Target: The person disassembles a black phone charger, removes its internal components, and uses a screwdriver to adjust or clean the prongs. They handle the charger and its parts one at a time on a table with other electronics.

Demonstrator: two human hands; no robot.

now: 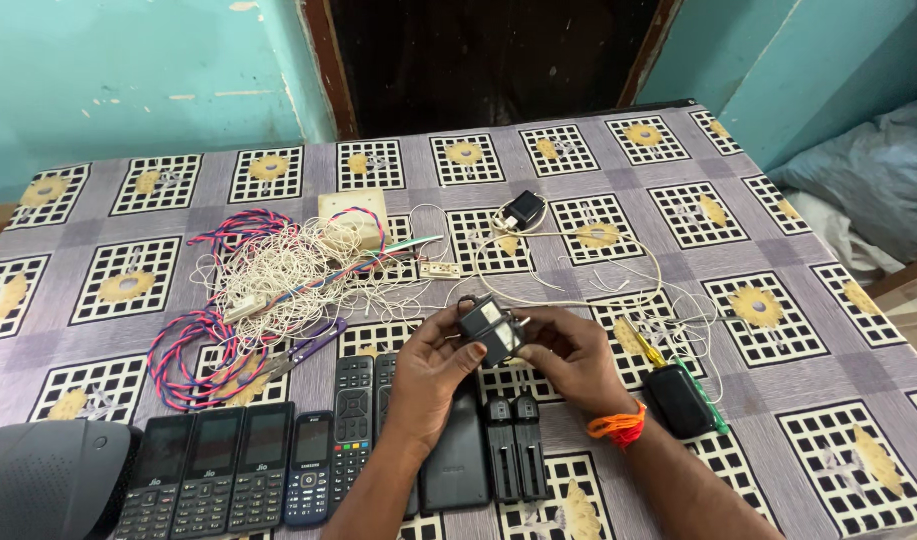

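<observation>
A: Right, head view, the only one. Small dark charger block (490, 330) sits mid-frame, lifted just off the patterned tablecloth (798, 420), pinched between both hands.

B: Which hand has it?

A: Both. Left hand (433, 375) comes in from 7 o'clock, thumb and fingertips closed on the block's left and lower faces. Right hand (573, 362) comes in from 4 o'clock, fingers curled tight on its right end. Neither hand is spread; both are clamped on the block.

B: Long axis?

A: Roughly 10-to-4, tilted, pale face turned up toward the camera. Left hand looks marginally nearer its middle; right covers the 4 o'clock end. Can't tell how the far side is gripped, it's hidden.

B: Cable?

A: A thin white cord (618, 300) loops away from 12 to 2 o'clock across the cloth, seemingly from the block; junction is hidden by the fingers.

B: Around it?

A: Two black remotes (354, 410) at 8 o'clock, just beside the left wrist. Row of keypad phones (228, 470) further out at 8. Twin black battery holder (513, 450) at 6, directly under the hands. Black pouch (678, 400) at 4, next to the right wrist with its orange thread band (618, 425). Tangle of white wire (278, 270) at 10, well apart. Second small black adapter (524, 209) at 12.
</observation>
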